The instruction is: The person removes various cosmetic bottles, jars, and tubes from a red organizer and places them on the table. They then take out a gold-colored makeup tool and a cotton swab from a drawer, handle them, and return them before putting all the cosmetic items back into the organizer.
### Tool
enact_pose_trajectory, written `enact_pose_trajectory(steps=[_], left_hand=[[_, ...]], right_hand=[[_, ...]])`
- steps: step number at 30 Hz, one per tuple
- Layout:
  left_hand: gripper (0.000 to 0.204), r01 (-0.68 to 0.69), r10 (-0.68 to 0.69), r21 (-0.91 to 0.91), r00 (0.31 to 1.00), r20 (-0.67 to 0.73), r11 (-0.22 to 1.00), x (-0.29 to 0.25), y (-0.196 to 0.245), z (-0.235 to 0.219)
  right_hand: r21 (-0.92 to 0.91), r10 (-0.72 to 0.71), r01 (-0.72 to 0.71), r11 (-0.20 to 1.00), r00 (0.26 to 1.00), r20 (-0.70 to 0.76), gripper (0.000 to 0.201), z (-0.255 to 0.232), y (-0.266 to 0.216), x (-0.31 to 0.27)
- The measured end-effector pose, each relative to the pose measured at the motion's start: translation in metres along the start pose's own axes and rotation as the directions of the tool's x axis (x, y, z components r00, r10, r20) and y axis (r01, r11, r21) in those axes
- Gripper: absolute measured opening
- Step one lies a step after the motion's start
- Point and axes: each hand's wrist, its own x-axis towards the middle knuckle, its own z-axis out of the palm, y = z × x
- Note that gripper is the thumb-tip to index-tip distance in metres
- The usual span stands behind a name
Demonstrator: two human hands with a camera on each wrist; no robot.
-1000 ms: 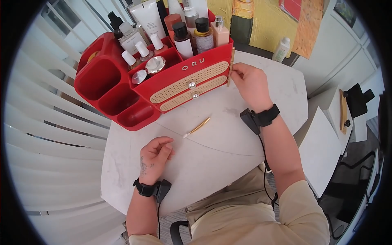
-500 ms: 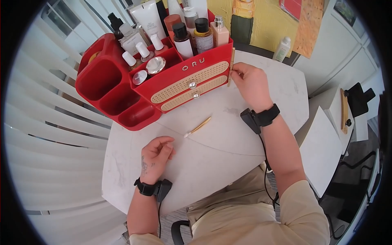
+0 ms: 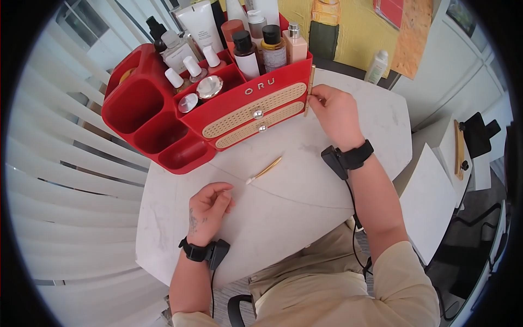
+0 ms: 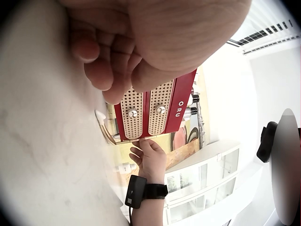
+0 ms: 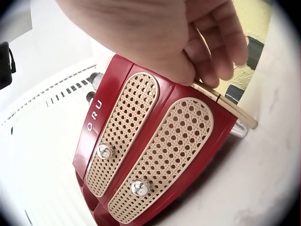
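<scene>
Thumb and fingers of my right hand [image 3: 336,115] pinch a slim gold-beige stick [image 3: 312,79] against the right end of a red cosmetics organizer [image 3: 283,76]. In the right wrist view the stick [image 5: 237,111] shows a dark ring, and the fingers hide part of it. My left hand [image 3: 208,210] hovers low at the table's left side, its fingers loosely curled round nothing. Between the hands lies a thin gold makeup tool [image 3: 267,168] with a white tip. The organizer has two cane-fronted drawers with silver knobs [image 3: 258,114], both pushed in.
Bottles, a white tube [image 3: 200,26] and white-capped nail polishes [image 3: 192,66] fill the organizer's top; bare red compartments [image 3: 188,155] sit at its left. A white-capped bottle [image 3: 377,66] stands behind the pale table [image 3: 289,229]. Blinds [image 3: 81,207] run along the left.
</scene>
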Motion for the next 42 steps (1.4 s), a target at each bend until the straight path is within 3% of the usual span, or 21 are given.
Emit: enact_pose_trajectory(steps=[42], left_hand=[[0.017, -0.011, 0.011, -0.007, 1.000, 0.009, 1.000, 0.0007, -0.0024, -0.0014]], right_hand=[[-0.028, 0.008, -0.008, 1.000, 1.000, -0.001, 0.011, 0.0020, 0.0000, -0.0012]])
